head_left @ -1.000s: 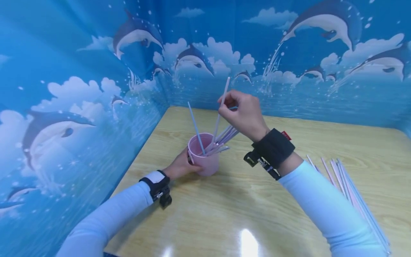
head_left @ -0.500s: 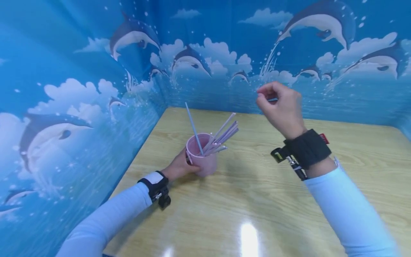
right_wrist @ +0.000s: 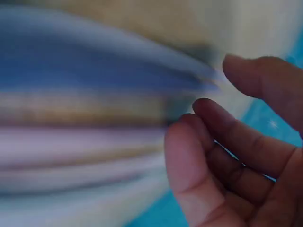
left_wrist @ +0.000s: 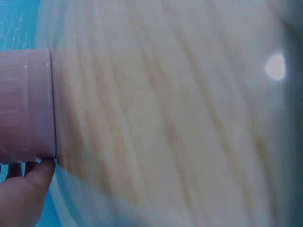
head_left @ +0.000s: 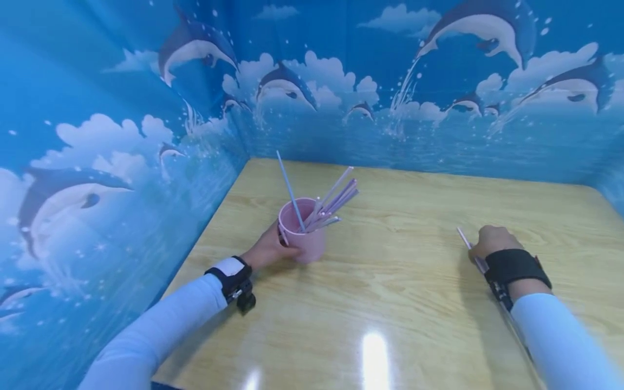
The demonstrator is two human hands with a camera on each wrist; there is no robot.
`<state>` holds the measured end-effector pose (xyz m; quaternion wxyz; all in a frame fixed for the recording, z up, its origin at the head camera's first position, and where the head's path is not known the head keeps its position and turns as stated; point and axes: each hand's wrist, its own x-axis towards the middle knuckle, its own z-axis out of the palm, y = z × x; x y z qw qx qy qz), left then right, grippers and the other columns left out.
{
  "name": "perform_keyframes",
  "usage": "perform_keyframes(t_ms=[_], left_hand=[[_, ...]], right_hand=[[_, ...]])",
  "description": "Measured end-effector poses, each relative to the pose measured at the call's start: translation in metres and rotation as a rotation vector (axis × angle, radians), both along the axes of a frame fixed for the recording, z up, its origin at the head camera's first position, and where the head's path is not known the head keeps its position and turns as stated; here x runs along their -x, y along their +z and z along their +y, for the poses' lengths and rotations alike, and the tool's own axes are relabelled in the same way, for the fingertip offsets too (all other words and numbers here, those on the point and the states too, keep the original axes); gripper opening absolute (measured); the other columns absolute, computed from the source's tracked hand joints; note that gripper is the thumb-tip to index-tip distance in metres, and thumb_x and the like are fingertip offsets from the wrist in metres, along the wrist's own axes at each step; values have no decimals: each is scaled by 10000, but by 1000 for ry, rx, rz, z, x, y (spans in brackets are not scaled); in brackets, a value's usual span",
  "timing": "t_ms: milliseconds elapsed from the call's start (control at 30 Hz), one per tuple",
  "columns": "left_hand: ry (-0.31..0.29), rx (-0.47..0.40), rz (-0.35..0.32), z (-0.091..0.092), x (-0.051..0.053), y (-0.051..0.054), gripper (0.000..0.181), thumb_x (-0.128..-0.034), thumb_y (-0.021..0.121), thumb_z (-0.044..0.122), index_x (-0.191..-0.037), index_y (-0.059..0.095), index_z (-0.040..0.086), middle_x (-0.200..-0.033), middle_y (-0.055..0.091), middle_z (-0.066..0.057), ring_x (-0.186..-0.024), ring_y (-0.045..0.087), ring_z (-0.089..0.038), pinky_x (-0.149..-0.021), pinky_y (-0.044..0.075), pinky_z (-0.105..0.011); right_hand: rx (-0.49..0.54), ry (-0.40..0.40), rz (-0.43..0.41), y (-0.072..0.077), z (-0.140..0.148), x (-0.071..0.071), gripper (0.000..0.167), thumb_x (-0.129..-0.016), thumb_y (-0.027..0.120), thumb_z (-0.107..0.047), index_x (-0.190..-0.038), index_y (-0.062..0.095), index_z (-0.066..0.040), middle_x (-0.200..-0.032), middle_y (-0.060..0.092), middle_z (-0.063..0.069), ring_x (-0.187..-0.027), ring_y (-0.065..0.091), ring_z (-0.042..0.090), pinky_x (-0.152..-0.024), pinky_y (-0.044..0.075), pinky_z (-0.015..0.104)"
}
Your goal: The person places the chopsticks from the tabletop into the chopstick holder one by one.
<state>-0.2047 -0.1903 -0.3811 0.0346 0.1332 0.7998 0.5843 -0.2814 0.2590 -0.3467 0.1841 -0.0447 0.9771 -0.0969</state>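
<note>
A pink cup stands at the left of the table, and my left hand grips it from its left side. In the left wrist view, fingers of that hand lie against the cup's wall. Several pink and purple straws lean out to the right over the rim, while one blue straw leans left. Over at the right, my right hand is low over more straws, mostly hidden by the hand and sleeve. The right wrist view shows its fingers loosely bent, with a gap at the blurred straws' ends.
A light wooden table lies under both hands. Blue curtains printed with dolphins and clouds stand along its back and left edges. Bright light reflects off the table near the front.
My right hand has let go of a pale straw, now among those in the cup, and moved right and down to the loose straws. My left hand still holds the cup.
</note>
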Motion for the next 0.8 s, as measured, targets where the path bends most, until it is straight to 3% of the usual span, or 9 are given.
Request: perform_keyframes(t_ms=[100,200,333,500,633,700,800], left_hand=[[-3,-3,-7,2,-4,3,909,-608,716,53,-1338,184,158,-1333,329,-66,-1215,316,-236,-1033,220,-434],[-5,-15,-3,2,-5,3,908,-602,719,54,-1334,192,152,-1327,336,-73,-1210,323,-245,-1028,227,-442],[23,10,-30,3,-5,5,893,-601,729,105,-1321,214,215,-1318,347,-36,-1207,328,-229,-1023,240,-440],[49,35,-68,4,-5,5,881,-616,719,107,-1322,206,226,-1329,329,-46,-1218,310,-241,-1025,233,-447],[48,46,-73,5,-6,4,876,-623,707,70,-1328,202,185,-1329,329,-65,-1214,315,-245,-1025,237,-437],[54,49,-74,6,-7,4,872,-618,707,56,-1326,212,170,-1322,340,-67,-1208,326,-238,-1025,244,-426],[61,42,-73,6,-7,5,871,-610,708,40,-1323,224,165,-1316,350,-62,-1200,336,-230,-1022,254,-417]], right_hand=[[9,-9,22,-12,-3,-5,207,-697,565,-203,-658,539,-1,-565,494,79,-506,452,205,-424,365,273],[-18,18,118,-16,-11,-6,184,-676,561,-179,-567,495,-47,-509,465,50,-466,424,199,-404,327,271],[-54,54,233,-20,-23,-4,152,-677,537,-114,-568,499,-15,-501,489,90,-437,436,220,-359,323,300],[-58,63,257,-17,-34,1,160,-708,529,-114,-602,513,5,-528,507,115,-450,451,236,-355,337,324],[-8,70,297,11,-42,3,252,-730,549,-163,-527,454,-49,-478,459,59,-433,438,206,-357,335,294],[39,81,370,37,-50,2,287,-744,546,-180,-504,447,-57,-445,417,35,-406,412,187,-347,322,277],[157,93,548,87,-69,-4,253,-765,507,-169,-561,511,-20,-448,432,61,-397,389,191,-348,299,269]])
